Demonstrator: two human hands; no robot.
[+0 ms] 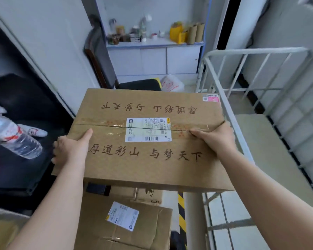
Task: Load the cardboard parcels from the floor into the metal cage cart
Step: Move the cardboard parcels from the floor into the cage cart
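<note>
Head view: one box [143, 139] up in the air, left of the cart [257, 73], w/ its far right corner at the cart's near rail.
Left hand [69, 152]: grips box's left edge, thumb on top, fingers curled round the side.
Right hand [215, 139]: grips box's right edge, thumb on the taped seam, other fingers hidden past the edge.
Cart: floor panel visible inside looks bare; can't see its near end, blocked by box.
Left to do: at least 2 more boxes [123, 228] below the held one, left of the cart.
Progress (my guess): early, maybe 1st box; next it goes right, over the rail.
</note>
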